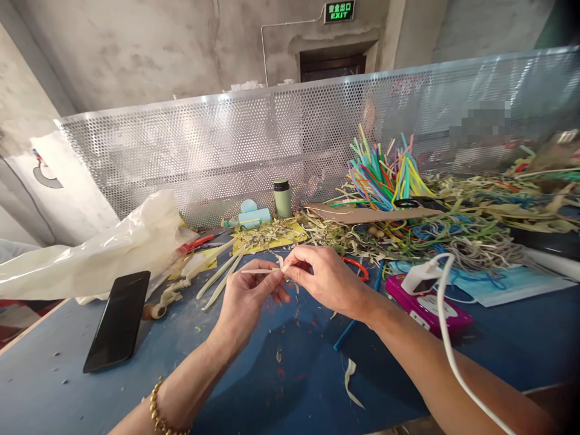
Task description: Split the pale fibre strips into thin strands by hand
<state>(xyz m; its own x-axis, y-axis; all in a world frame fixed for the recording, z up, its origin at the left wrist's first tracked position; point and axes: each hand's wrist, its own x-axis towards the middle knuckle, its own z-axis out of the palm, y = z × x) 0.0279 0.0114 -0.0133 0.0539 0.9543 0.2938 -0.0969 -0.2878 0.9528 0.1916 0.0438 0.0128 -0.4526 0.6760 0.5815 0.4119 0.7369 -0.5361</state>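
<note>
My two hands meet mid-frame, fingers bent and tips close together: my left hand [247,296] pinches a slim pale strip [257,271] between thumb and fingers, and my right hand [319,278] grips its right end, wrist arched, forearm slanting in from lower right. Below them the blue table [190,344] lies mostly bare toward the bottom of the frame, its edge slanting at far left. A curled scrap [351,380] and a blue rod [347,336] lie beneath my right forearm, which a white cable [446,326] crosses. A phone [118,320] sits left; dried strips [353,235] and a perforated metal screen [203,151] block the back.
</note>
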